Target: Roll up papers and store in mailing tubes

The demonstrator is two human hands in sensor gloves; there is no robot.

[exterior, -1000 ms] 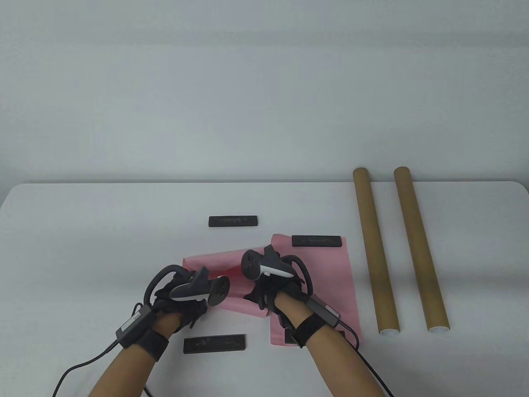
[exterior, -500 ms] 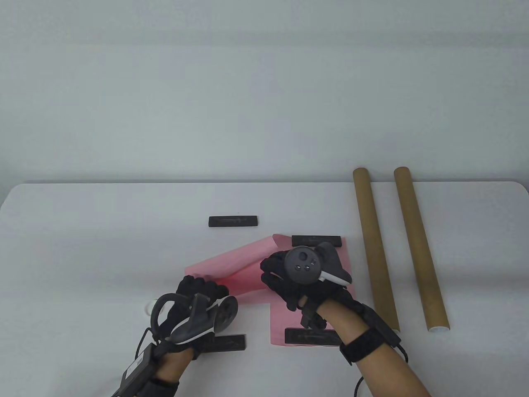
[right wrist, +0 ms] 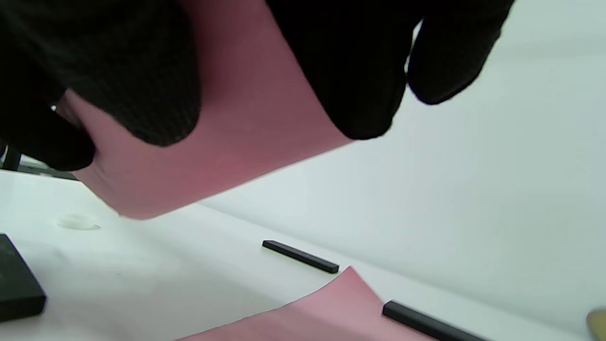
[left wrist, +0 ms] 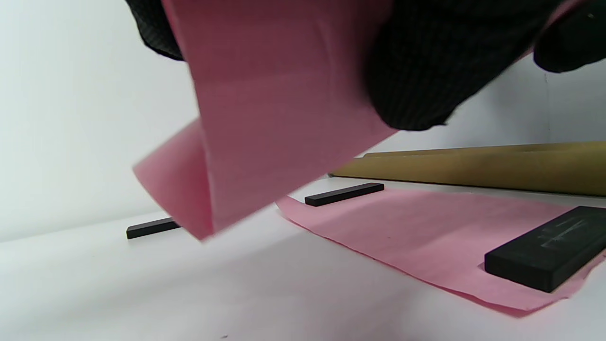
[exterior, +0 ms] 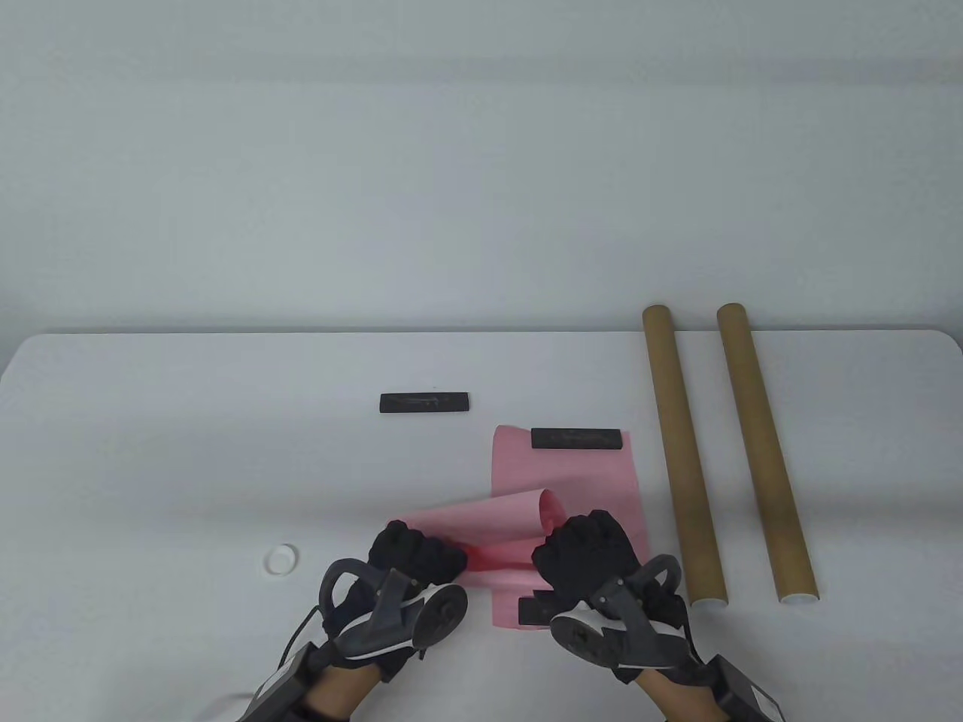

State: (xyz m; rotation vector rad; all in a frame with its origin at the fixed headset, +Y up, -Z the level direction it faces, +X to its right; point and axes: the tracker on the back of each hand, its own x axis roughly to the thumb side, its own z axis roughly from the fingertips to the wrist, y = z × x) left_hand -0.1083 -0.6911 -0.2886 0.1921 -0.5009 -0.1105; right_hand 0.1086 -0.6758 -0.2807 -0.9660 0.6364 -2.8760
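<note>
A pink paper (exterior: 489, 530) is curled into a loose roll, and both hands hold it just above the table. My left hand (exterior: 421, 555) grips its left end. My right hand (exterior: 583, 543) grips its right end, where the open curl (exterior: 549, 513) shows. The wrist views show gloved fingers (left wrist: 426, 71) (right wrist: 142, 71) wrapped around the pink paper (left wrist: 284, 118) (right wrist: 246, 132). A flat pink sheet (exterior: 564, 477) lies under and behind it; I cannot tell if the two are joined. Two brown mailing tubes (exterior: 681, 451) (exterior: 764, 451) lie side by side at the right.
Black bar weights lie on the table: one (exterior: 425, 402) at the back, one (exterior: 578, 438) on the flat sheet's far edge, one (exterior: 536, 611) on its near edge, partly under my right hand. A white cap (exterior: 281, 559) lies left of my left hand.
Both hands have drawn back toward the front edge. The right hand left the flat sheet and took the lifted paper's right end. The lifted paper has curled tighter and come nearer.
</note>
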